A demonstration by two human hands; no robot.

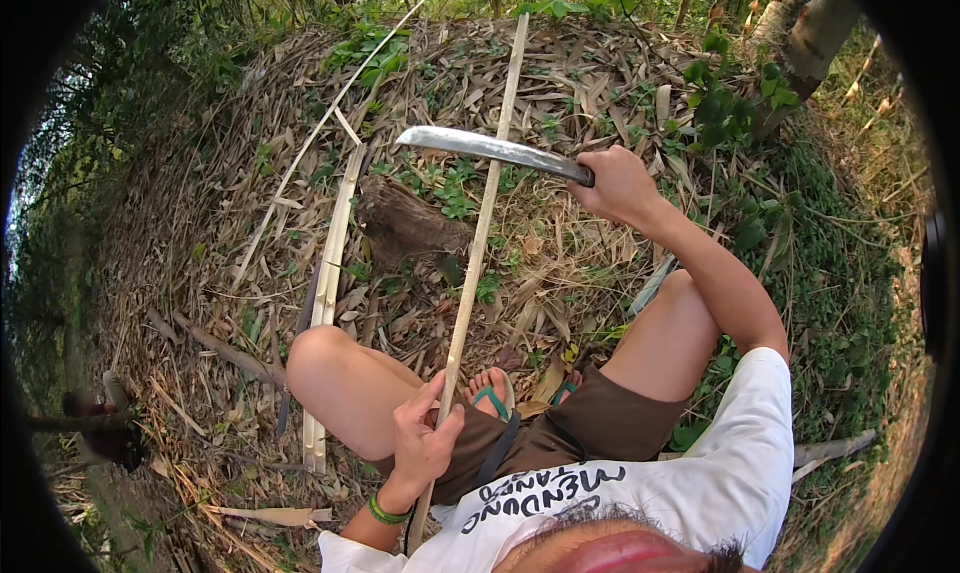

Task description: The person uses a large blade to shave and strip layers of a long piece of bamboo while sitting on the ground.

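Note:
My left hand [425, 438] is closed around the near end of a long, pale split-bamboo strip [466, 308]. From my lap the strip runs away over the ground, leaning slightly right toward its far end. In my right hand [622, 188] is the dark handle of a machete [460, 143], gripped in a fist. Its curved, shiny blade points left and crosses over the strip's upper part. Whether the edge touches the strip, I cannot tell. The lower end of the strip passes beside my left wrist, partly hidden by the hand.
Several pale strips [335, 243] lie on the ground beside my left knee, with a thin one [300, 163] farther left. A brown wood stump [405, 223] stands between them and my strip. Dry leaves cover the ground. A tree trunk [820, 38] rises far right; a branch [225, 350] lies left.

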